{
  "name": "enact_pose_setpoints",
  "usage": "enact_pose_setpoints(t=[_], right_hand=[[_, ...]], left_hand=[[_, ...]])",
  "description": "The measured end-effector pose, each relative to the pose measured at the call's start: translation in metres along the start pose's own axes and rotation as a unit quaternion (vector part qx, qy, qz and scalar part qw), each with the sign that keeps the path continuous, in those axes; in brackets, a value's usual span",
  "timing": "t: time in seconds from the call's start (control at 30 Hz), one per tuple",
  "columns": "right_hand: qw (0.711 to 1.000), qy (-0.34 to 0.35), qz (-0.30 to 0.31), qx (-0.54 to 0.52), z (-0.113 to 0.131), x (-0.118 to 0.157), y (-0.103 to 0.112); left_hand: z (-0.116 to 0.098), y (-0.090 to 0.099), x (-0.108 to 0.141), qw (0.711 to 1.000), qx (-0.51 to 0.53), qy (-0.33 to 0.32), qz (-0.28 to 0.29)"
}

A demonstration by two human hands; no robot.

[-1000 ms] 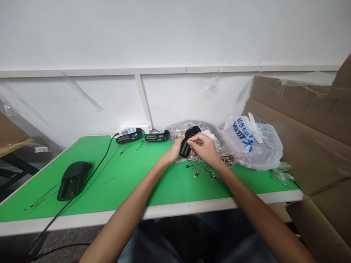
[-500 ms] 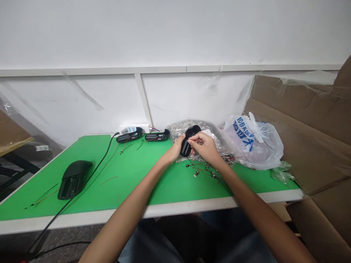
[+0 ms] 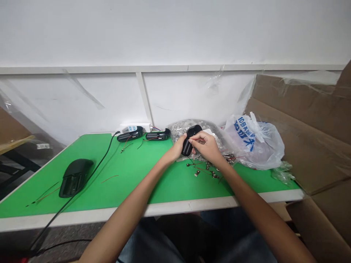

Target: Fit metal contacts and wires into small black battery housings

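Note:
My left hand (image 3: pixel 177 149) is closed around the side of a black plastic casing (image 3: pixel 187 147), a long rounded shell with a hollow upper end, held tilted above the table. Over the casing's right side, my right hand (image 3: pixel 205 145) pinches with thumb and forefinger at a thin red wire (image 3: pixel 193 155); its gripped end is hidden by the fingers. Below the hands, several small metal parts with wires (image 3: pixel 207 171) lie loose on the green table top (image 3: pixel 123 193).
Two similar black casings with wires, one left (image 3: pixel 130 134) and one right (image 3: pixel 158 135), lie by a white power strip (image 3: pixel 137 128). A larger black casing (image 3: pixel 75 178) sits beside a black cable (image 3: pixel 101 165). Clear bag (image 3: pixel 177 128), white bag (image 3: pixel 270 146) and cardboard (image 3: pixel 301 131) bound the right.
Both hands stay at the casing, with only a slight shift of the right fingers. The whole view has moved a little.

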State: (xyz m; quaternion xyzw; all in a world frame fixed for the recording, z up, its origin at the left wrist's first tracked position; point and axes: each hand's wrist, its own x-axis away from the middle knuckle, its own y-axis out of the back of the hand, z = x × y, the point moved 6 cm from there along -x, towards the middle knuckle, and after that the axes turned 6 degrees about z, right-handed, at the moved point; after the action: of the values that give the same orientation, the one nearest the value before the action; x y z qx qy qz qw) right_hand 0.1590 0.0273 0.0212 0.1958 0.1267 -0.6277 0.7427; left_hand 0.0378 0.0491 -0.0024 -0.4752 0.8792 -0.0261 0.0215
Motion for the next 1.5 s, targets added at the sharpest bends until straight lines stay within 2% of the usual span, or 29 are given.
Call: enact_pose_setpoints(t=[0.37,0.77,0.93,1.3,1.5], right_hand=[[1.0,0.019,-0.001,0.005,0.003,0.002,0.0],[0.999,0.03,-0.002,0.009,0.002,0.003,0.0],[0.999,0.031,0.0,0.013,0.005,0.003,0.0],[1.0,0.024,-0.001,0.02,0.005,0.005,0.001],[0.999,0.033,-0.014,0.029,0.003,0.004,0.002]], left_hand=[[-0.001,0.0,0.001,0.999,0.028,-0.004,-0.026],[-0.005,-0.004,0.002,1.0,0.026,-0.016,0.004],[-0.002,-0.004,0.0,1.0,0.012,-0.002,0.015],[0.014,-0.002,-0.006,0.998,-0.038,-0.017,0.052],[0.009,-0.005,-0.005,0.997,-0.037,-0.005,0.065]])
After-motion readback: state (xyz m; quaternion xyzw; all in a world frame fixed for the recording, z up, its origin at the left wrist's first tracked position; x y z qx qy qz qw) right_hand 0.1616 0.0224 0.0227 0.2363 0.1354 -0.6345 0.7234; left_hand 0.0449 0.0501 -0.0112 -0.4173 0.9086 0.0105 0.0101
